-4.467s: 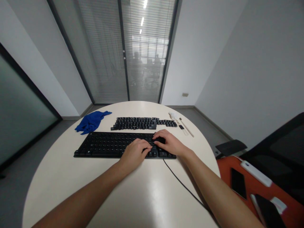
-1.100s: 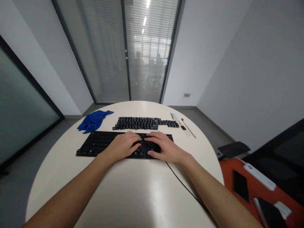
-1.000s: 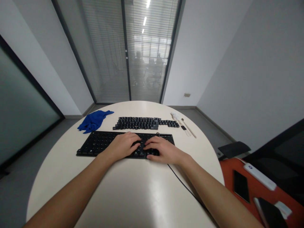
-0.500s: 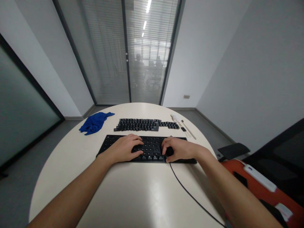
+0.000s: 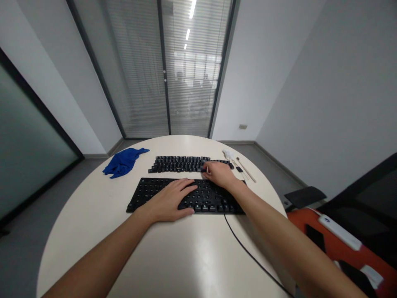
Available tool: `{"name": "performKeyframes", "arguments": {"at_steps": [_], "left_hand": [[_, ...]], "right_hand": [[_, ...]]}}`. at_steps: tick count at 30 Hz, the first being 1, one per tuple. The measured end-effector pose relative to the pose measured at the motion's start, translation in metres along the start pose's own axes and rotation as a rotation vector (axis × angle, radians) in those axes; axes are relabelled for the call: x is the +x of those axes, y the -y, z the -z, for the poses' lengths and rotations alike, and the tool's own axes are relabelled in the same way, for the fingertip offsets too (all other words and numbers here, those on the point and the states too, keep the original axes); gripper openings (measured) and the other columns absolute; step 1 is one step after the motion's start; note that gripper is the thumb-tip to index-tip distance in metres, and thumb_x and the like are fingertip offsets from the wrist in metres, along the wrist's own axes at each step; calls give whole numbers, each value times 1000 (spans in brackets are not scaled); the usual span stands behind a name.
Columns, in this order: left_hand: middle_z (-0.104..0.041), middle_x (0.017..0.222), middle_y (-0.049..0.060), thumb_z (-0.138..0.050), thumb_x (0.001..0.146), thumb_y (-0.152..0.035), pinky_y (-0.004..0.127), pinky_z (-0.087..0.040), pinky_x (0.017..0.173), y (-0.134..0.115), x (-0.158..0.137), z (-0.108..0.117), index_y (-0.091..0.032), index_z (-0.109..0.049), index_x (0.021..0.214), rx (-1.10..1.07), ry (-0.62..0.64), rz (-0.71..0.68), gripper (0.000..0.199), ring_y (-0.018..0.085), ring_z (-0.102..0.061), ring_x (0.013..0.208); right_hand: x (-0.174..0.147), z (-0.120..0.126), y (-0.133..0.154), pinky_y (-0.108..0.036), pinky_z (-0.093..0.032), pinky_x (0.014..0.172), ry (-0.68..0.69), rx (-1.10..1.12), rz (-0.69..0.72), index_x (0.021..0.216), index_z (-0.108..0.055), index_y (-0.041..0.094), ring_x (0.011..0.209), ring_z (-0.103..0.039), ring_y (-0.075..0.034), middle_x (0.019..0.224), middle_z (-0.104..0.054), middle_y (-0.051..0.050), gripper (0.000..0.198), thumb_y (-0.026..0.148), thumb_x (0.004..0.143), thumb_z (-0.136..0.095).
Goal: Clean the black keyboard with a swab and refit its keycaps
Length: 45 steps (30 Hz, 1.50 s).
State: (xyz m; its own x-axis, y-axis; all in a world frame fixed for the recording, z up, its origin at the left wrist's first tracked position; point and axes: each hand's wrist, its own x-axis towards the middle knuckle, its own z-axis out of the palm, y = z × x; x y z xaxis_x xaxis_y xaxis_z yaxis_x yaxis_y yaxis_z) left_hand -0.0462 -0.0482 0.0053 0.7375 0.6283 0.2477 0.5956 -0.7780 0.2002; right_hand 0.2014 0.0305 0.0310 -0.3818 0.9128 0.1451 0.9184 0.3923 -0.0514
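Note:
A black keyboard (image 5: 145,192) with most of its keycaps off lies on the round table, with bare switch posts showing and a few caps along its front row. My left hand (image 5: 173,200) rests across the middle of it, fingers stretched out and apart, holding nothing. Behind the keyboard, loose black keycaps (image 5: 176,163) are laid out in rows. Over the right end of their main block is my right hand (image 5: 220,174), thumb and fingers curled together at a keycap (image 5: 200,169); the fingertips partly hide it. My right forearm covers the keyboard's right end.
A crumpled blue cloth (image 5: 124,161) lies at the left. At the right back are a thin stick (image 5: 246,169), a small black piece (image 5: 239,169) and something white (image 5: 228,154). A cable (image 5: 248,253) runs off the front right, beside an orange chair seat (image 5: 299,225).
My right hand has moved from the keyboard's right part back to the loose keycaps. My left hand has shifted slightly right, its fingers straighter.

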Motion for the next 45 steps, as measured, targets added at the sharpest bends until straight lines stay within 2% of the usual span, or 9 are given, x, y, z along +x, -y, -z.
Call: {"name": "performKeyframes", "arguments": {"at_steps": [3, 9, 16, 17, 21, 24, 31, 40, 45], "left_hand": [[-39, 161, 12, -63, 91, -52, 50, -27, 123, 1, -1, -4, -21, -40, 152, 8, 41, 9, 73, 31, -33, 149], [-40, 160, 11, -62, 91, -53, 50, -26, 123, 1, 0, -4, -22, -45, 149, 14, 49, 14, 67, 31, -33, 149], [-47, 154, 13, -68, 87, -51, 48, -33, 120, 2, 0, 4, -19, -55, 141, 8, 38, 25, 64, 32, -42, 143], [-48, 153, 14, -69, 86, -50, 48, -34, 120, 2, 0, 5, -18, -56, 139, 6, 30, 25, 64, 32, -44, 141], [-53, 147, 14, -71, 85, -48, 50, -39, 116, 1, 0, 5, -18, -58, 135, 1, -21, 30, 60, 33, -49, 136], [-61, 137, 13, -65, 92, -45, 49, -43, 111, -2, 3, 3, -18, -60, 132, -3, -73, 30, 49, 31, -54, 130], [-72, 119, 8, -55, 101, -30, 43, -50, 98, -14, 13, -5, -20, -64, 126, -65, -273, 49, 28, 24, -66, 109], [-76, 111, 5, -56, 101, -23, 42, -51, 92, -17, 15, -19, -20, -70, 119, -29, -211, -34, 23, 23, -68, 102], [-77, 106, 4, -57, 100, -22, 41, -51, 92, -19, 17, -19, -20, -72, 109, -73, -209, 28, 18, 23, -68, 99]], "right_hand": [[7, -8, 6, -33, -50, 87, 1, -27, -11, 119, -67, 21, 105, -69, -27, 119, -73, -11, 30, 30, 91, -64], [10, -15, 8, -35, -50, 89, -11, -47, -50, 111, -71, 19, 104, -69, -29, 114, -75, -13, 23, 25, 91, -61], [-8, 10, 0, -30, -49, 85, -24, 30, -10, 98, -74, 21, 98, -69, -25, 106, -75, -9, 18, 34, 88, -66], [-13, 15, -1, -28, -49, 82, -14, 73, 7, 96, -75, 22, 95, -69, -22, 103, -76, -7, 18, 35, 88, -66], [-38, 25, -3, -27, -49, 72, 163, 602, 126, 91, -74, 18, 78, -68, -18, 84, -75, -2, 20, 36, 87, -67], [-54, 21, -4, -28, -51, 74, 215, 752, 214, 92, -75, 18, 79, -69, -19, 85, -76, -3, 22, 38, 85, -70], [-63, 7, -11, -31, -52, 87, 208, 750, 360, 97, -81, 20, 91, -70, -21, 90, -78, -6, 24, 38, 86, -72], [-60, 0, -8, -31, -49, 86, 137, 691, 373, 99, -81, 22, 89, -68, -20, 90, -78, -5, 26, 44, 89, -71], [-59, -2, -8, -29, -48, 79, 106, 691, 357, 90, -81, 21, 81, -67, -19, 83, -77, -4, 23, 42, 89, -73]]}}
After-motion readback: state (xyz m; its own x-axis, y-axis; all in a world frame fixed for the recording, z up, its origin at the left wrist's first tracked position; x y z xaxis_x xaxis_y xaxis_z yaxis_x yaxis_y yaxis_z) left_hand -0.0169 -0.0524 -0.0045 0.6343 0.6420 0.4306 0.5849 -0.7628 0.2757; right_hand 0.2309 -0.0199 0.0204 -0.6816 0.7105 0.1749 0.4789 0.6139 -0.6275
